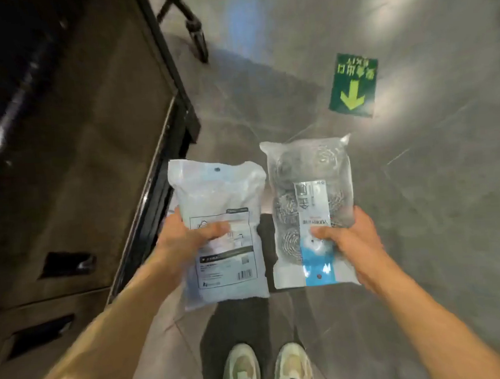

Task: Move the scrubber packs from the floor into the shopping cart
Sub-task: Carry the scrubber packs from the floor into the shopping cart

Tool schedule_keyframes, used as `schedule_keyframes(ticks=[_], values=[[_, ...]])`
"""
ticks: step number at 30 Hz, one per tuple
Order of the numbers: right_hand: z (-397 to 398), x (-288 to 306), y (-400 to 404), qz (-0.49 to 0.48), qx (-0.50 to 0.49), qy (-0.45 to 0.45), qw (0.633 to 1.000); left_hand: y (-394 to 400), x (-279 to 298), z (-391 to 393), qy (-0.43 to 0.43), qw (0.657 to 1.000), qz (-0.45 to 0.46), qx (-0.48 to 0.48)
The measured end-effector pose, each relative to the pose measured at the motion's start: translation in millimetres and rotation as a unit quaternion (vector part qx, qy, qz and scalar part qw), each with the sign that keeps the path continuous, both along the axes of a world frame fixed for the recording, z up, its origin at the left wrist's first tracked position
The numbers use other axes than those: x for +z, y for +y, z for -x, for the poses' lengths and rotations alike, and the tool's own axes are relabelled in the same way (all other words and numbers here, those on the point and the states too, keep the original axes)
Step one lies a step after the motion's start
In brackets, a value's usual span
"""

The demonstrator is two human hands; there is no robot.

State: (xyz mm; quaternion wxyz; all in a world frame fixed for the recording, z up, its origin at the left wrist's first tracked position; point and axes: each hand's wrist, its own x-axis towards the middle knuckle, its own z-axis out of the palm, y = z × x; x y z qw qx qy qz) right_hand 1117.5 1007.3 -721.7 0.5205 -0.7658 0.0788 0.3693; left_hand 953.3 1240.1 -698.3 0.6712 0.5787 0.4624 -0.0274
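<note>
A: Both packs are up off the floor — left hand [184, 239] grips the white pack [217, 192], right hand [348, 241] pinches the clear pack [307, 170].

B: Keep the fingers clamped and swing left — the cart [89, 142] is just beside

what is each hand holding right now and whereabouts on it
The left hand grips the pale blue pack at its left edge; the right hand grips the steel-scrubber pack at its lower right.
</note>
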Motion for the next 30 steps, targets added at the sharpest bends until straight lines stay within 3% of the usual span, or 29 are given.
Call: schedule_keyframes(ticks=[7, 13, 17, 21, 30], values=[[-14.3, 339.1, -33.9, -0.099, -0.01, -0.074, 0.992, -15.7, 356.3, -42.8, -0.111, 0.984, -0.134, -0.022], [-2.6, 548.8, -76.9, -0.17, -0.015, -0.214, 0.962, -53.4, 561.4, -51.0, -0.227, 0.953, -0.196, -0.048], [26.9, 628.9, -103.7, -0.214, -0.086, -0.297, 0.926, -75.7, 638.8, -61.8, -0.308, 0.924, -0.211, -0.085], [55.1, 670.3, -134.4, -0.216, -0.182, -0.355, 0.891, -102.0, 684.9, -74.6, -0.343, 0.905, -0.189, -0.164], [172.6, 701.7, -250.1, -0.139, -0.398, -0.413, 0.807, -219.7, 709.5, -70.7, -0.392, 0.832, -0.094, -0.382]])
